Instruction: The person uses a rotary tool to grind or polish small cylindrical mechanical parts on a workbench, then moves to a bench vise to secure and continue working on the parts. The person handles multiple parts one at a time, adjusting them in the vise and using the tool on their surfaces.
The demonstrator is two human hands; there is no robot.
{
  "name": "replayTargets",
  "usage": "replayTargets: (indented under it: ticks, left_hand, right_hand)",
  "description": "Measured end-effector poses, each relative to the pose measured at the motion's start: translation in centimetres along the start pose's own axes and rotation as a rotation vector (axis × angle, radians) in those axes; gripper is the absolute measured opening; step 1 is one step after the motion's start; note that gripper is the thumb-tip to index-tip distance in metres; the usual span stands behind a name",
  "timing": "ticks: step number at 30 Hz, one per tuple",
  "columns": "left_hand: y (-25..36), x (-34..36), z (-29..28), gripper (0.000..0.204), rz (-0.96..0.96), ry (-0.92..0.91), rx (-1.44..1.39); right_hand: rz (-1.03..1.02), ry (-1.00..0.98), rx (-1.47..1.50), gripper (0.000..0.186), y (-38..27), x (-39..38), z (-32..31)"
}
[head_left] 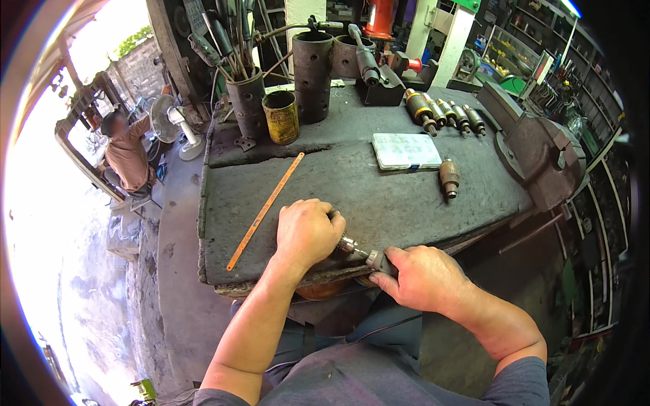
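Note:
My left hand is closed over a small metal part with a shiny ringed end, near the front edge of the workbench. Most of that part is hidden by my fingers. Wrapped round a grey cylindrical tool with a ribbed collar is my right hand, its thumb along the side. A thin bright shaft joins the tool's front to the metal part, so the two line up. Left of my left hand lies an orange hacksaw blade, flat and slanting.
Farther back lie a clear plastic parts case, a brownish metal part and several motor armatures. A yellow can and dark tool-filled cylinders stand behind. A vise is at right; a person sits beside a fan at left.

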State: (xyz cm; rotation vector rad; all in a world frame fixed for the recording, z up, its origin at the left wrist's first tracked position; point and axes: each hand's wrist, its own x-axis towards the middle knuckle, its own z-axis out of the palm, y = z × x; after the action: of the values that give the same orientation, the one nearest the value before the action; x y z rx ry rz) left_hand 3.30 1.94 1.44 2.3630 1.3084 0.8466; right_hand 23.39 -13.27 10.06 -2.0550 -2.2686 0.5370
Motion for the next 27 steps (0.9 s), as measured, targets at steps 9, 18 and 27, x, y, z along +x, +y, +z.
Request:
replayTargets:
  ticks: [9,18,27]
  left_hand:
    - [0.6,0.7,-0.5,0.036,-0.123,-0.132,0.035]
    - [0.6,1.1,-0.5,0.038,-0.124,-0.154,0.055]
    - [0.7,1.2,-0.6,0.039,-0.141,-0.178,0.054]
  right_hand:
    - [0.001,-0.016,-0.046,0.053,0.1,0.4,-0.2]
    - [-0.011,-0.022,-0.066,0.054,0.0,0.2,0.0]
    - [-0.025,0.004,-0.067,0.052,0.2,0.3,0.6]
